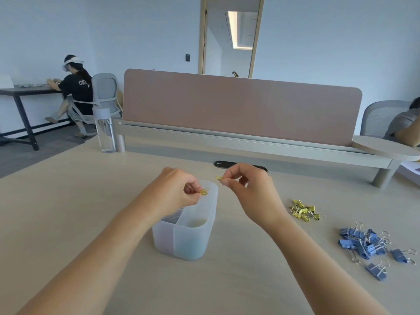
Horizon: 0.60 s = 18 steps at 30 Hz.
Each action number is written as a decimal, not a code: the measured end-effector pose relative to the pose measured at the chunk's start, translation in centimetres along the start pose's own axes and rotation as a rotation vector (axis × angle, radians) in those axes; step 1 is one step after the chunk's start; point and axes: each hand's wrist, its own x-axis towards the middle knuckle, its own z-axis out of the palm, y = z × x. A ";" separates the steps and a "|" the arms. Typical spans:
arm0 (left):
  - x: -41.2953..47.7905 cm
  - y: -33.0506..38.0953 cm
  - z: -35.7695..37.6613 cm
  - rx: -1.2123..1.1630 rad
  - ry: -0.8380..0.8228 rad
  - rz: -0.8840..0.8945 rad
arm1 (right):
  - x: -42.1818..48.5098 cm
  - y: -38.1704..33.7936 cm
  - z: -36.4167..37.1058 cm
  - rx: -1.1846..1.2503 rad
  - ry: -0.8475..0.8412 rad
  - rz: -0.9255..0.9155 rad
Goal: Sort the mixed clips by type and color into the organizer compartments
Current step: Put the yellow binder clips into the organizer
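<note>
Bright, soft shadows, wide-angle edge warp.

Organizer [188,242] contents: only a bluish haze through the frosted wall. Left hand [175,189] hides its rear-left rim. Left paper clip [204,191] and right paper clip [218,177] half buried in fingertips. Seated person [404,126] cut by right edge.

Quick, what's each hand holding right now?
Left hand: pinches a yellow clip.
Right hand: pinches a second yellow clip.
</note>
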 end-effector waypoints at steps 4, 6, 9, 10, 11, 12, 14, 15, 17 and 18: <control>-0.1 -0.7 0.6 0.075 -0.078 0.017 | 0.3 0.5 2.2 0.127 -0.006 0.058; -0.1 -0.9 0.6 0.151 -0.108 0.020 | 0.2 0.8 2.8 0.150 -0.054 0.063; 0.2 -1.0 0.4 0.219 -0.145 -0.009 | -0.2 0.9 3.1 0.119 -0.177 0.042; 0.3 -1.0 0.3 0.239 -0.152 -0.009 | -0.2 1.0 3.2 0.086 -0.210 0.030; 0.4 -1.0 0.3 0.266 -0.153 0.005 | -0.3 1.1 3.2 0.054 -0.227 0.024; 0.4 -1.0 0.2 0.289 -0.146 0.026 | -0.3 1.2 3.2 0.030 -0.230 0.021; 0.4 -1.0 0.1 0.325 -0.147 0.052 | -0.2 1.2 3.2 -0.022 -0.213 0.016; 0.3 -1.0 0.0 0.341 -0.143 0.060 | -0.1 1.2 3.2 -0.061 -0.209 0.008; 0.2 -1.0 -0.2 0.372 -0.146 0.071 | 0.0 1.0 3.3 -0.142 -0.212 -0.011; 0.1 -1.1 -0.2 0.379 -0.153 0.071 | 0.0 0.9 3.3 -0.167 -0.214 -0.017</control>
